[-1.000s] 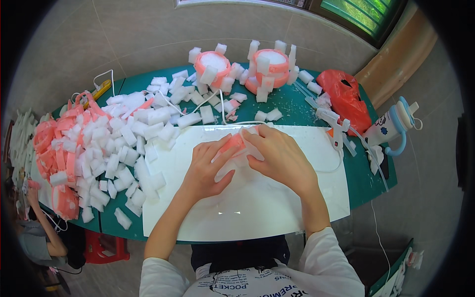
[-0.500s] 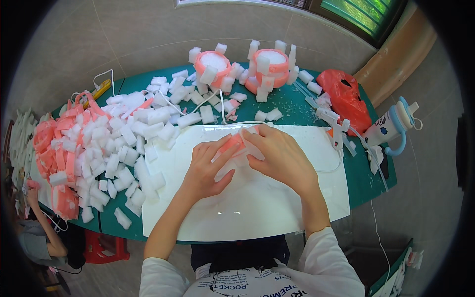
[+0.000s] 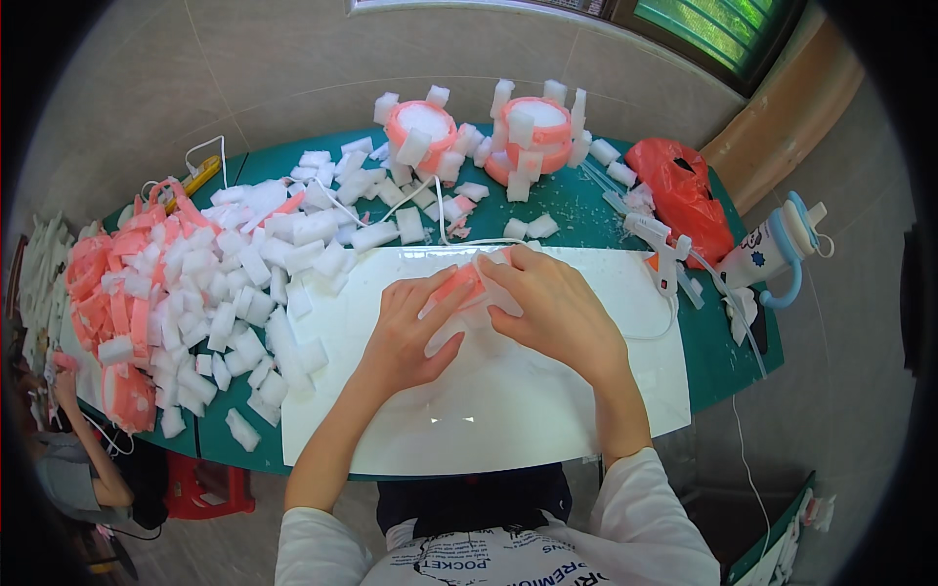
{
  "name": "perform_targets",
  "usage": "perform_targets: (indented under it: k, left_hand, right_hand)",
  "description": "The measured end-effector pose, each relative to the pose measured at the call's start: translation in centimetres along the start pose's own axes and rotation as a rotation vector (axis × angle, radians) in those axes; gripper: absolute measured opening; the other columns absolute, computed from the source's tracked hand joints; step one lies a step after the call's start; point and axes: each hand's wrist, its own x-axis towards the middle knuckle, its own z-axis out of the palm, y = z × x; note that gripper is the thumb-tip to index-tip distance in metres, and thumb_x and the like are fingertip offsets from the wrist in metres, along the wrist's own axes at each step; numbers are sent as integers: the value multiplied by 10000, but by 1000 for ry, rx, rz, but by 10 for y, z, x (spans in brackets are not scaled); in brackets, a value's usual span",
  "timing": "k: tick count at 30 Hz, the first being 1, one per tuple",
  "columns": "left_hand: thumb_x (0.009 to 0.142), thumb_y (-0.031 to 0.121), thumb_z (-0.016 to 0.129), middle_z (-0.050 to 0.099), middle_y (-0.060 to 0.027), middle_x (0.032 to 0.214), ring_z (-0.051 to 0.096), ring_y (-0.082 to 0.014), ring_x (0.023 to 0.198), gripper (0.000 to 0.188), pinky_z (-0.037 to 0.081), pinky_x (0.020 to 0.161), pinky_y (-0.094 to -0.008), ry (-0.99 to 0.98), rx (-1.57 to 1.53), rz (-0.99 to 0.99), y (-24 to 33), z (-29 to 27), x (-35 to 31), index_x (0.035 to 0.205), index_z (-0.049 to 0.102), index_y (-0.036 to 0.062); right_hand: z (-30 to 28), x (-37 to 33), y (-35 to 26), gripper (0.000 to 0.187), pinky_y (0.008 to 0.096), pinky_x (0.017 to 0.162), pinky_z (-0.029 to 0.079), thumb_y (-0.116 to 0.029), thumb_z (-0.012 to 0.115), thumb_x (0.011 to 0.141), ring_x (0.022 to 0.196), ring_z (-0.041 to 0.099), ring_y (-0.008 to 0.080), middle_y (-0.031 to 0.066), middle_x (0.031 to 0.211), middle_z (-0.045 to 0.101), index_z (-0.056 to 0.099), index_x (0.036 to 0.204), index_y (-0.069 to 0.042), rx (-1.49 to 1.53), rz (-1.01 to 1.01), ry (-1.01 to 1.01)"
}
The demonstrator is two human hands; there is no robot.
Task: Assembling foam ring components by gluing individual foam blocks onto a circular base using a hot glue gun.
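Observation:
A pink foam piece (image 3: 463,281) with translucent white foam against it lies at the far middle of the white board (image 3: 469,430), between my two hands. My left hand (image 3: 408,327) presses its fingers along the near left side of the foam, the thumb held apart. Over the right side bends my right hand (image 3: 555,305), fingers curled on the far edge and thumb tucked below. Much of the piece is hidden under my fingers. Left of the board spreads a heap of white foam blocks (image 3: 283,230), with pink foam strips (image 3: 122,293) at its far side.
Two round pink foam pieces with white blocks stuck around them, one (image 3: 422,127) and a taller one (image 3: 532,127), stand at the back. To the right are a white glue gun (image 3: 657,239), red plastic bag (image 3: 679,190) and tumbler (image 3: 767,249). Another person's arm (image 3: 88,439) shows at far left.
My hands and the pink foam piece stay almost exactly in place. At the far left, the other person has shifted slightly.

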Motion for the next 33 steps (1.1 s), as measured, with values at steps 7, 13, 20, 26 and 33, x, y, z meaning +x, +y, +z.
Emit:
perform_targets:
  k: [7, 13, 20, 26, 33]
  left_hand:
    - [627, 64, 690, 457, -127, 1278, 481, -285, 1038, 644, 340, 908, -390, -1, -2, -9, 0, -1, 0, 1243, 503, 93]
    - [650, 112, 679, 458, -108, 1275, 477, -269, 1022, 632, 337, 904, -392, 16, -4, 11, 1, 1, 1, 1245, 472, 51]
    - [650, 114, 680, 459, -110, 1273, 476, -268, 1021, 630, 340, 897, -388, 20, 14, 18, -1, 1, 0, 1237, 468, 32]
    - [652, 117, 679, 459, -109, 1272, 476, -269, 1025, 628, 337, 900, -390, 10, 11, 10, -1, 2, 0, 1238, 467, 33]
    - [652, 114, 680, 458, -107, 1273, 474, -268, 1025, 629, 333, 906, -389, 8, 12, 9, -1, 1, 0, 1239, 467, 37]
  right_hand:
    - [-3, 1, 0, 430, 351, 745, 461, -132, 661, 699, 852, 565, 293, 149, 933, 565, 577, 1110, -40, 7, 9, -25]
    - [-6, 2, 0, 431, 349, 740, 463, -140, 662, 696, 843, 569, 293, 153, 938, 567, 584, 1108, -44, 23, 36, -43]
    - [-5, 2, 0, 430, 348, 738, 463, -140, 659, 695, 846, 570, 294, 156, 941, 568, 587, 1108, -42, 17, 23, -24]
    - [-5, 2, 0, 436, 350, 739, 461, -144, 659, 697, 847, 569, 293, 155, 944, 566, 582, 1114, -42, 6, 36, -42]
    - [-4, 1, 0, 428, 350, 736, 462, -141, 653, 701, 843, 566, 287, 148, 926, 563, 578, 1108, -34, 8, 12, -22]
